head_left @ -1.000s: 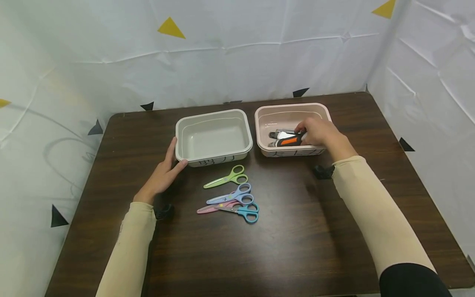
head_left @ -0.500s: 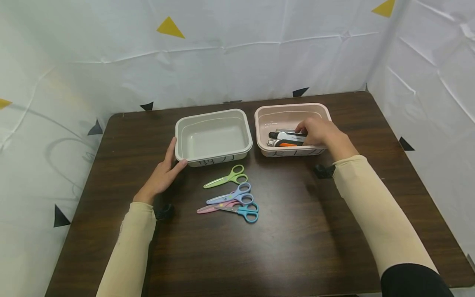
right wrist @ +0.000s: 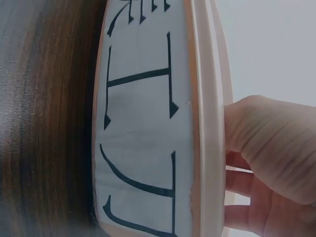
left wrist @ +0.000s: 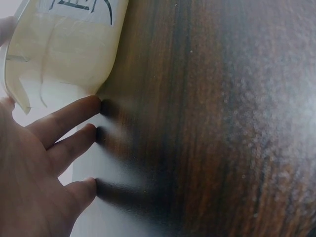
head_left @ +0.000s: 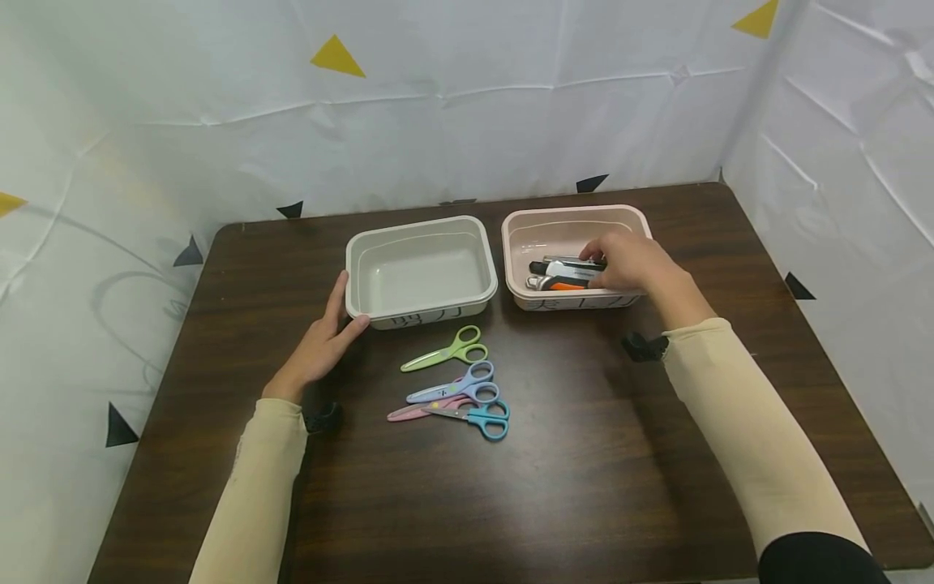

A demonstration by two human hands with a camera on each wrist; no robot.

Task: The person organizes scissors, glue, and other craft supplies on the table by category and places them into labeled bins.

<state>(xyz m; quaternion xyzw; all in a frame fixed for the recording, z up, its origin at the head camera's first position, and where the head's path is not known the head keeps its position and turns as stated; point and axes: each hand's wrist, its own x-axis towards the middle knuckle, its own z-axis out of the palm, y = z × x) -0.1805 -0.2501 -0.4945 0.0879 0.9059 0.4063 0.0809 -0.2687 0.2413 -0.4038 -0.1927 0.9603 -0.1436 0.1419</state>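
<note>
My left hand [head_left: 314, 349] lies against the near left corner of a grey plastic bin [head_left: 430, 280], thumb at the rim and fingers spread along its side. In the left wrist view the fingers are straight beside the bin [left wrist: 74, 54]. My right hand [head_left: 627, 264] reaches into a pink plastic bin [head_left: 554, 227]. Its thumb and forefinger grip the right end of a white-and-black utility knife [head_left: 572, 271]. An orange-and-black utility knife [head_left: 567, 284] lies just in front of it. The right fingertips are partly hidden behind the rim [right wrist: 210, 123] in the right wrist view.
Several scissors lie on the dark wooden table [head_left: 569, 487]: a green pair [head_left: 438, 356], a lavender pair [head_left: 441, 392], a pink pair [head_left: 409, 413] and a teal pair [head_left: 477, 415]. The last three overlap. White sheeting [head_left: 467, 146] stands behind the table.
The orange-and-black utility knife has shifted lower and toward the near wall of the pink bin, and more of the white one shows. My left hand stays in place.
</note>
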